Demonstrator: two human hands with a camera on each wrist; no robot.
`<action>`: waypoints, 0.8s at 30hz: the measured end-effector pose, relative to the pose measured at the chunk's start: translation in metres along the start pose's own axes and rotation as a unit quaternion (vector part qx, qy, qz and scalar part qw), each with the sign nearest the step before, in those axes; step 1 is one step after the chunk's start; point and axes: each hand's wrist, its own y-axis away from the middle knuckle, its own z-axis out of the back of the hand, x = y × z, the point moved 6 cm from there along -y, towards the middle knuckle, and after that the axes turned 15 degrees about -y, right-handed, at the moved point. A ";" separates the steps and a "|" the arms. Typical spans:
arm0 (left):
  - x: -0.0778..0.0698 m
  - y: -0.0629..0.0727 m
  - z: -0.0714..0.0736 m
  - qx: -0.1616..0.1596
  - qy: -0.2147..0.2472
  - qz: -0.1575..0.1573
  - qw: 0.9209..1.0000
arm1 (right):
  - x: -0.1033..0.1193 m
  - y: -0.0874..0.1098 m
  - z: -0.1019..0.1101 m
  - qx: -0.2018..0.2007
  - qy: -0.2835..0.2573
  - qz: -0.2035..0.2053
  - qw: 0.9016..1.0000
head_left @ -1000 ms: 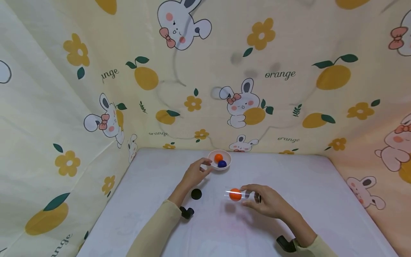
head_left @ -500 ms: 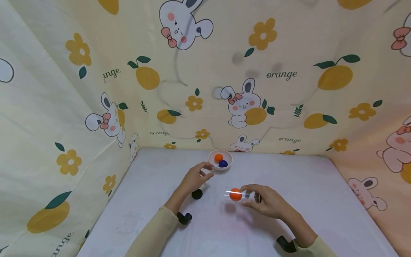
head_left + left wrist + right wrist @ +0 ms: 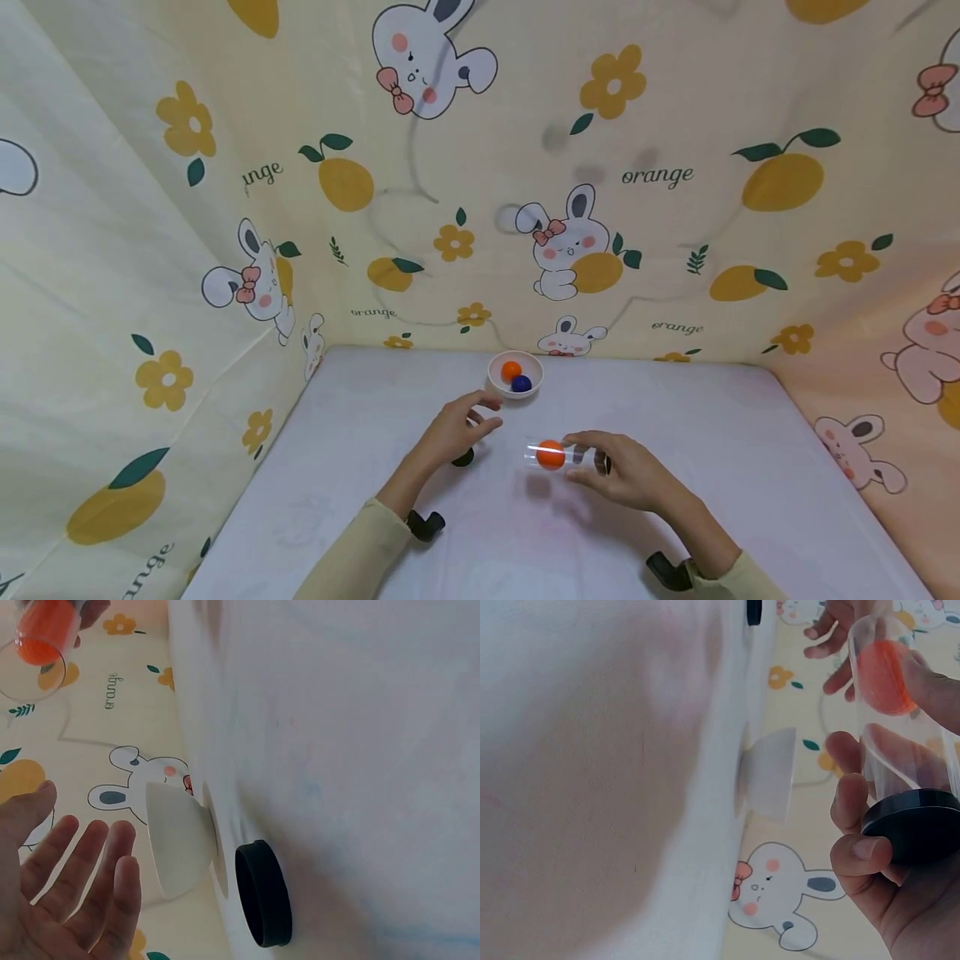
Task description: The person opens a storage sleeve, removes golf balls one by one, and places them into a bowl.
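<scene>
My right hand [image 3: 630, 471] grips a clear tube [image 3: 881, 754] lying sideways above the table, with an orange ball [image 3: 885, 679] inside near its uncapped end. A black cap [image 3: 915, 829] covers the tube's other end, by my palm. My left hand [image 3: 453, 429] holds nothing; its fingers are spread and loosely bent, left of the tube. Below the left hand a black lid [image 3: 264, 896] lies on the table, partly hidden by that hand in the head view. Beyond both hands stands a small white bowl [image 3: 516, 396] containing an orange ball [image 3: 511, 371] and a blue ball [image 3: 521, 383].
A white-covered table [image 3: 675, 417] extends around the hands. Patterned cloth [image 3: 660, 242] rises behind it and along both sides. Black wrist devices [image 3: 426, 526] sit at the cuffs of both sleeves.
My left hand has drawn back from the bowl's edge toward me and now overlaps the black lid. The right hand and tube have stayed in place.
</scene>
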 end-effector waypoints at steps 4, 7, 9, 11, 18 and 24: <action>-0.003 0.006 -0.003 0.013 0.002 -0.009 1.000 | 0.000 0.000 -0.001 0.000 -0.001 0.000 1.000; -0.006 0.010 -0.005 0.020 0.008 -0.017 1.000 | 0.000 0.000 -0.001 0.001 -0.003 -0.001 1.000; -0.008 0.012 -0.005 0.025 0.012 -0.024 0.999 | 0.000 0.000 -0.001 0.002 -0.002 -0.003 1.000; -0.011 0.014 -0.006 0.030 0.019 -0.032 0.999 | -0.001 0.000 -0.001 0.003 0.000 -0.005 1.000; -0.019 0.021 -0.009 0.052 0.036 -0.049 0.997 | -0.001 -0.001 0.000 0.003 0.007 -0.010 1.000; -0.023 0.026 -0.016 0.074 0.050 -0.069 0.994 | -0.001 -0.001 0.000 0.006 0.003 -0.013 1.000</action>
